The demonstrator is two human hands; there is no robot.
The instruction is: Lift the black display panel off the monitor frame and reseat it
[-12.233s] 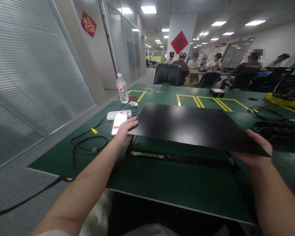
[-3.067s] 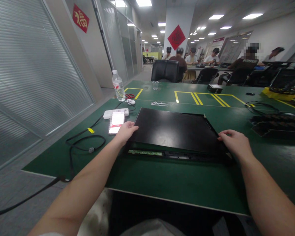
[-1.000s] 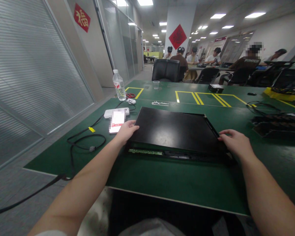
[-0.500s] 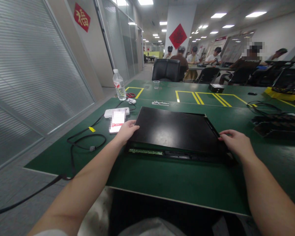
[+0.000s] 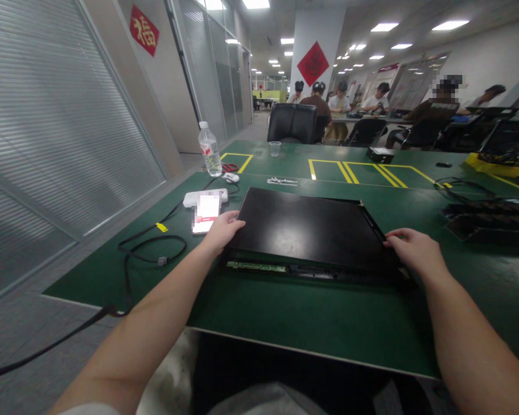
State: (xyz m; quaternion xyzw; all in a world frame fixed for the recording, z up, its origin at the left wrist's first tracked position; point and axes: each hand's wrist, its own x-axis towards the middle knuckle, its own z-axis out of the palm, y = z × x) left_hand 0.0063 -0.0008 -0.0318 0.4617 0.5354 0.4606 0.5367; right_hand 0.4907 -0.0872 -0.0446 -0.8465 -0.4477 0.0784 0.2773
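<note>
A black flat screen panel (image 5: 298, 225), glossy where the light falls, lies over a shallow black frame (image 5: 372, 222) on the green table. Along the near side, the frame's strip shows a narrow green circuit board (image 5: 256, 267). My left hand (image 5: 228, 227) grips the panel's left edge, thumb on top and the other fingers partly hidden beneath. At the right side, my right hand (image 5: 409, 245) pinches the edge with thumb and forefinger; whether it holds panel, frame or both I cannot tell. The panel's near edge sits apart from the strip.
Left of the panel are a lit phone (image 5: 206, 212), a white power strip (image 5: 190, 199), a looped black cable (image 5: 127, 259) and a water bottle (image 5: 210, 150). A plastic cup (image 5: 275, 149) and white caliper-like tool (image 5: 282, 181) lie beyond. Dark ridged parts (image 5: 488, 222) stand right.
</note>
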